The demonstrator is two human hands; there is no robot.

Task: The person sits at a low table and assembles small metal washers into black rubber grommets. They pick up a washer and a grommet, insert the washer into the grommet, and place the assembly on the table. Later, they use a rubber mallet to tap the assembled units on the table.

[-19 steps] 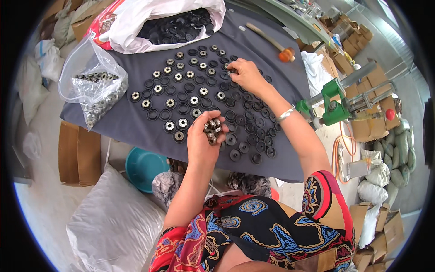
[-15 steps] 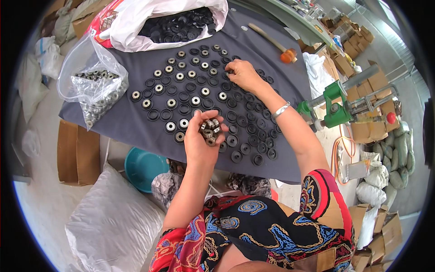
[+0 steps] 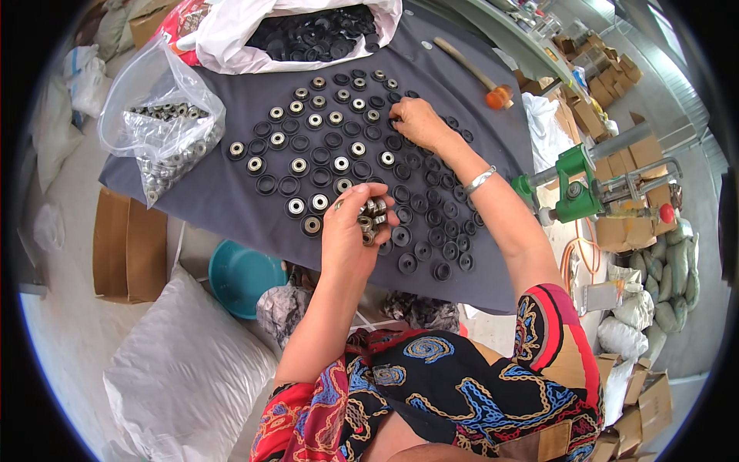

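Several small silver ball bearings (image 3: 367, 223) rest in my left hand (image 3: 350, 235), its palm up and fingers curled round them above the near part of the cloth. My right hand (image 3: 419, 123) is farther out, its thumb and fingertips pinched down at the black rings; what they hold, if anything, is hidden. Black rubber rings (image 3: 321, 177) lie spread in loose rows on the dark grey cloth (image 3: 208, 223). Many on the left and middle have a bearing (image 3: 299, 165) seated in them. Black wheel-like pieces (image 3: 406, 263) on the right show no silver bearing.
A white sack (image 3: 231, 46) of black rings (image 3: 308, 38) lies at the far edge. Left of it stands a clear bag (image 3: 181, 150) of bearings. A mallet (image 3: 499, 97) lies far right, near a green hand press (image 3: 573, 185). Below the table are a teal basin (image 3: 242, 281) and a white sack (image 3: 188, 369).
The whole view has shifted slightly, with the table's things now a little higher and to the right. My left hand has turned slightly with the bearings. My right hand stays at nearly the same spot.
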